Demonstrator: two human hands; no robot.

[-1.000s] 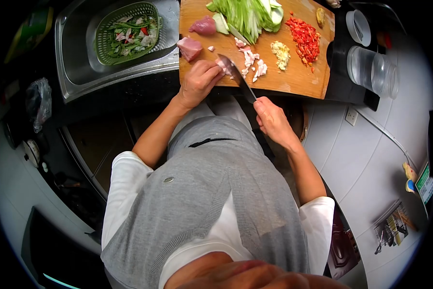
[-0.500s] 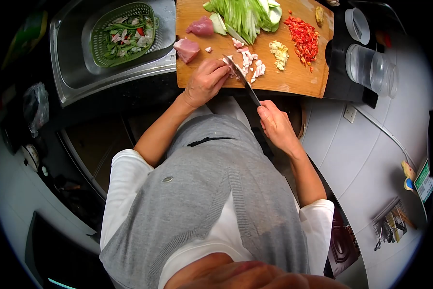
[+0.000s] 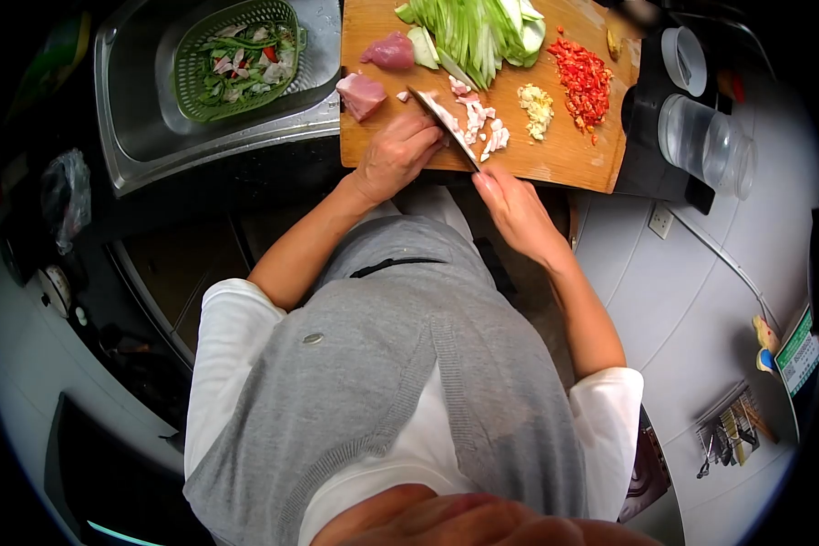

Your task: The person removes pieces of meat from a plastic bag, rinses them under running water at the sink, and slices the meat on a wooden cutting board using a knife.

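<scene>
My right hand (image 3: pixel 518 214) is wrapped around the handle of a kitchen knife (image 3: pixel 445 125), whose blade slants up and left over the wooden cutting board (image 3: pixel 491 162). Beside the blade, my left hand (image 3: pixel 396 156) has its fingers bunched together at the board's front edge. They press on a piece of pale meat that is mostly hidden under them. Small pieces of pale pink meat (image 3: pixel 475 116) are scattered just right of the blade. Two larger chunks lie behind my left hand: a pink one (image 3: pixel 361 96) and a darker one (image 3: pixel 389 51).
Sliced green vegetable (image 3: pixel 482 36), chopped garlic (image 3: pixel 536 111) and chopped red chili (image 3: pixel 580 84) lie on the board. Left of it, a green basket (image 3: pixel 183 68) of trimmings sits in the sink (image 3: pixel 141 146). A glass jar (image 3: pixel 701 141) and white bowl (image 3: pixel 682 60) stand right.
The knife has swung so its blade lies nearer my left fingers, and my right hand has come up and left to the board's edge. The view has shifted slightly.
</scene>
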